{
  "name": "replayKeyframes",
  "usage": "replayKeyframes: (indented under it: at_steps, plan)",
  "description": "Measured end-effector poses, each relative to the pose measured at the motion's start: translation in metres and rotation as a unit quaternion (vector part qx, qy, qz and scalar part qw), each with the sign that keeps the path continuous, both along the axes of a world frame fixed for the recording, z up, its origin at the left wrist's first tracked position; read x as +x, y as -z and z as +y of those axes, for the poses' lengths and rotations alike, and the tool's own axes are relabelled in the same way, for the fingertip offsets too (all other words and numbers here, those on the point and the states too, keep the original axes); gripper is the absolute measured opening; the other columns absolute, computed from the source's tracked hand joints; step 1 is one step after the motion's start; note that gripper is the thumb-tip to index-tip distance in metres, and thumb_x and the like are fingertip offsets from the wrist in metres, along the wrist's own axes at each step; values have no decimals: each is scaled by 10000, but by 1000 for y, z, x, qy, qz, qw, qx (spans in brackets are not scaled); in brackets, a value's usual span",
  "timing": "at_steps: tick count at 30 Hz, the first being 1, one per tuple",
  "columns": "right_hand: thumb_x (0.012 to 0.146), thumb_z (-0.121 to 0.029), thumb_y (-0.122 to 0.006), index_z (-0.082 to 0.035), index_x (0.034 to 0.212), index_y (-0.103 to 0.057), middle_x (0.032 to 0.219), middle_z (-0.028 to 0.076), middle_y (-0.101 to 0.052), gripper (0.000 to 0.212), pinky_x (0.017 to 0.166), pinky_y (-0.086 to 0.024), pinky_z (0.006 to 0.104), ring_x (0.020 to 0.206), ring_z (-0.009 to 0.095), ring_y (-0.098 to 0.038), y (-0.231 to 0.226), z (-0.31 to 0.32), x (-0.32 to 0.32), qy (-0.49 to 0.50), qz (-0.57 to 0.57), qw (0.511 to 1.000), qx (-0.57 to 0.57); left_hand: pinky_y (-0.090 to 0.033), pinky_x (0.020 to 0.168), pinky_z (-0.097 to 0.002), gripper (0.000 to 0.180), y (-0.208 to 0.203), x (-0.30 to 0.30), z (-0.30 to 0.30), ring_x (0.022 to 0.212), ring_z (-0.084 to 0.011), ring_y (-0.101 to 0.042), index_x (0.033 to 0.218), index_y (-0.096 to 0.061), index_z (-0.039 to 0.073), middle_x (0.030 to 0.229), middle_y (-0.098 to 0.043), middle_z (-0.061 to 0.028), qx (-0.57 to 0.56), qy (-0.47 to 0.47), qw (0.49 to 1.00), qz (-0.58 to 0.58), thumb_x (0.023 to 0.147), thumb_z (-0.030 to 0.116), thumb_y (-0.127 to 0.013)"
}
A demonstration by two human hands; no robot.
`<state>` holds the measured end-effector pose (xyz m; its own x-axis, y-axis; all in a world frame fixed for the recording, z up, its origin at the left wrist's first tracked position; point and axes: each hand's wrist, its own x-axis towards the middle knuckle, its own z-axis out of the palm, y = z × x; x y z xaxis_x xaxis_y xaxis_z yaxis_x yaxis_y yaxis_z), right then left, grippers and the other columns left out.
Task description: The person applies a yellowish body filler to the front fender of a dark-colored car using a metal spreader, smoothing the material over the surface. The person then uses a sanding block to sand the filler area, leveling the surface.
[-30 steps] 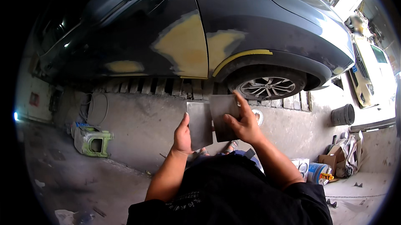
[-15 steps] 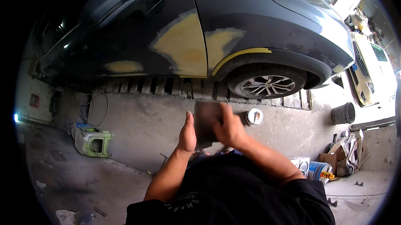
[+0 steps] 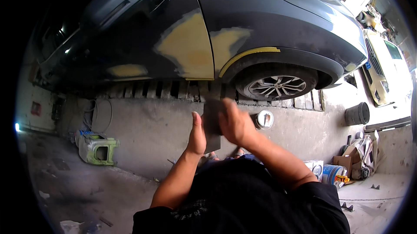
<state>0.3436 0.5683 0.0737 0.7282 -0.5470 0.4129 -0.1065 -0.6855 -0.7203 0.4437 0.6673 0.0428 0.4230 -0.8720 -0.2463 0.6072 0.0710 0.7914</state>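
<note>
The person's left hand is holding a flat, grey rectangular plate, its fingers hidden; the blurred right hand is grasping a darker rectangular plate that is overlapping it between the hands. Beyond, a round, white-topped can is standing near the grey concrete floor's far edge, before a dark-grey car.

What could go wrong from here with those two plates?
1. The dark plate in the right hand overlaps the grey plate; its edge might nip the upright thumb of the left hand alongside.
2. Either plate could slip, and the sandalled feet show just below, so a drop may hit them.
3. The can stands on the floor near the right foot; a step right might knock it over.
</note>
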Motion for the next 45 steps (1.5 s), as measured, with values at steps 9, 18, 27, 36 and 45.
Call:
replayKeyframes:
  at_steps: [9, 18, 27, 36, 45]
  plan:
    - [788, 28, -560, 86, 1111, -499, 832, 200, -588, 334, 523, -505, 414, 605, 348, -606, 0, 6, 10, -20, -31, 993, -108, -446, 934, -349, 814, 2, 8, 0, 1085, -208, -567, 1280, -487, 14, 1189, -590, -115, -20, -2, 999, -28, 932, 684, -184]
    - [827, -26, -521, 33, 1197, -444, 778, 163, -558, 382, 488, -496, 405, 595, 325, -601, 1, 18, 8, -39, -6, 990, -133, -470, 904, -361, 816, 2, 16, 3, 1013, -226, -598, 1258, -502, 8, 1168, -608, -137, -4, 5, 1000, 16, 928, 687, -193]
    - [839, -66, -517, 44, 1196, -433, 791, 175, -562, 383, 499, -506, 404, 624, 324, -621, 11, 21, 10, -13, -12, 984, -178, -432, 943, -324, 759, -1, 17, -2, 1072, -183, -560, 1300, -471, 12, 1243, -562, -103, -45, -22, 998, -31, 952, 643, -235]
    - [826, -41, -520, 24, 1145, -442, 862, 184, -592, 335, 489, -497, 440, 632, 370, -608, -2, 41, 6, -20, 4, 990, -142, -371, 1019, -327, 689, 5, 33, 4, 1161, -193, -508, 1294, -471, -20, 1286, -537, -106, -90, 19, 994, 52, 993, 558, -248]
    - [828, -38, -506, 22, 1203, -460, 798, 157, -559, 382, 521, -529, 386, 615, 289, -640, 3, 42, 14, -27, 11, 980, -195, -480, 886, -355, 878, 1, 33, 2, 974, -221, -605, 1259, -505, 10, 1160, -614, -111, 8, 7, 999, 33, 890, 739, -184]
